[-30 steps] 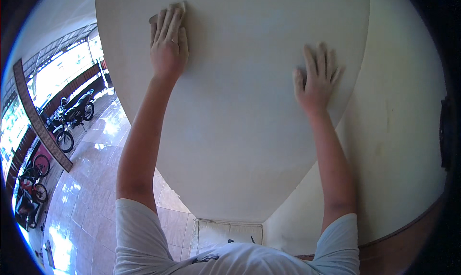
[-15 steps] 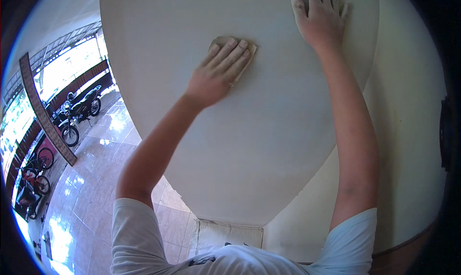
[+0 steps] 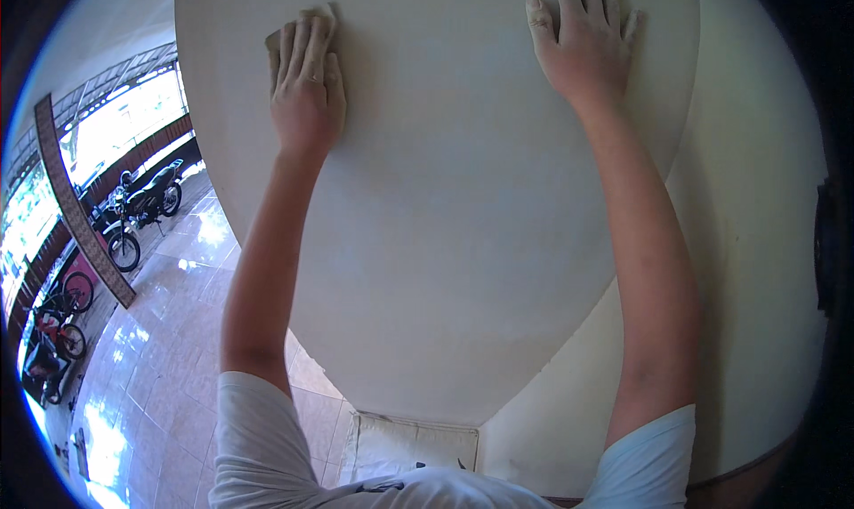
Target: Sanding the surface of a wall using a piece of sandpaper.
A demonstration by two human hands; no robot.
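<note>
A large off-white wall surface (image 3: 445,207) fills the middle of the view. High on its left part, my left hand (image 3: 307,104) presses a piece of tan sandpaper (image 3: 273,54) against it, thumb along the side. The fingers cover most of the sheet; only its edges show around them. Farther right, my right hand (image 3: 584,51) lies flat on the same surface with fingers spread and nothing in it. Whitish dust coats the fingers of both hands.
A cream side wall (image 3: 747,242) stands close on the right. Below the surface lies a pale, cushion-like sack (image 3: 414,442). Shiny floor tiles (image 3: 169,367) stretch left toward a patterned post (image 3: 84,211), a parked motorcycle (image 3: 142,207) and a red bicycle (image 3: 69,318).
My left hand has slid up and to the left across the surface with the sandpaper, and that arm is straighter. My right hand remains flat in nearly the same spot.
</note>
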